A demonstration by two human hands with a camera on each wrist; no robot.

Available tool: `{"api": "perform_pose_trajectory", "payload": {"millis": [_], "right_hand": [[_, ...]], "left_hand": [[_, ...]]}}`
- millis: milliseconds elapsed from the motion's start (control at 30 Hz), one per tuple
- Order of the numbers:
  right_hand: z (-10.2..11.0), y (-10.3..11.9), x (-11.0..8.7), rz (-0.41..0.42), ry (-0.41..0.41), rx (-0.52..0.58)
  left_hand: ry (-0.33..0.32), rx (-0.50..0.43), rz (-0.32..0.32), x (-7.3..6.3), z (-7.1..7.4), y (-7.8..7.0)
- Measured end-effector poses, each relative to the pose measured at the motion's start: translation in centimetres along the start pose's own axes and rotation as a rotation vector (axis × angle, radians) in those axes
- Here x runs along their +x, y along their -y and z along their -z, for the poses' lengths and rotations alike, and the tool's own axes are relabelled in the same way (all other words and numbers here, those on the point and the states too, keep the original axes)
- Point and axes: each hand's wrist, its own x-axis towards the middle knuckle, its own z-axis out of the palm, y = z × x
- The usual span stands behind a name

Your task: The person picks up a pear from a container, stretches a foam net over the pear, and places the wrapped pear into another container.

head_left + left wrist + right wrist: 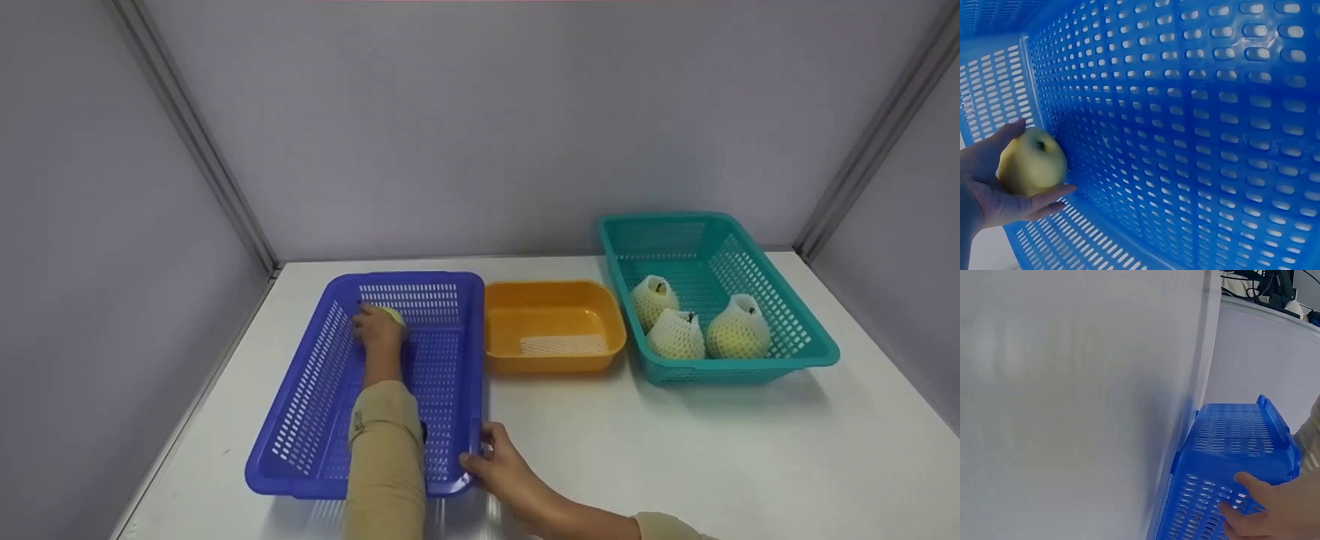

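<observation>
My left hand (377, 328) reaches into the far left corner of the blue basket (483, 375). Its thumb and fingers curl round a yellow-green pear (1036, 160), whose dark dimple faces the left wrist camera. Only a sliver of this fruit shows past the hand in the head view. At the basket's near right corner, my right hand (510, 469) holds the rim, thumb over the top and fingers along the outer side. The right wrist view shows its fingers (1247, 517) against the slotted blue wall.
An orange basket (555, 363) stands just right of the blue one. Beyond it, a teal basket (795, 352) holds three pears (739, 334) in white foam nets. Grey-white walls enclose the white table (570, 427) at the back and sides.
</observation>
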Motion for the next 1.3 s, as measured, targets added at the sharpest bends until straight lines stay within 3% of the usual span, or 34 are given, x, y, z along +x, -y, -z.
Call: {"api": "perform_pose_trajectory", "payload": {"millis": [167, 467, 567, 767, 833, 1133, 1300], "right_hand": [[-0.1, -0.2, 0.1, -0.005, -0.013, -0.024], [-0.5, -0.3, 0.7, 0.016, -0.022, -0.029], [-0.6, -0.3, 1.2, 0.029, -0.028, -0.020], [-0.8, -0.1, 2.1, 0.023, -0.034, -0.005], [-0.8, 0.0, 2.3, 0.019, -0.038, -0.006], [-1.1, 0.0, 3.5, 0.048, -0.059, -0.009], [-1.2, 0.1, 4.6, 0.057, -0.079, -0.020]], "left_hand": [[-0.022, -0.018, 0.011, -0.7, 0.1, 0.0], [-0.059, -0.124, 0.091, -2.3, 0.9, -0.8], [-0.044, -0.096, 0.089, -2.6, 1.2, -1.3], [0.018, 0.140, -0.014, -3.1, 2.8, -2.5], [0.027, 0.174, -0.048, -3.3, 3.4, -3.0], [0.021, 0.130, -0.135, -4.2, 6.1, -6.0], [0.026, 0.057, -0.183, -5.2, 7.4, -7.8]]}}
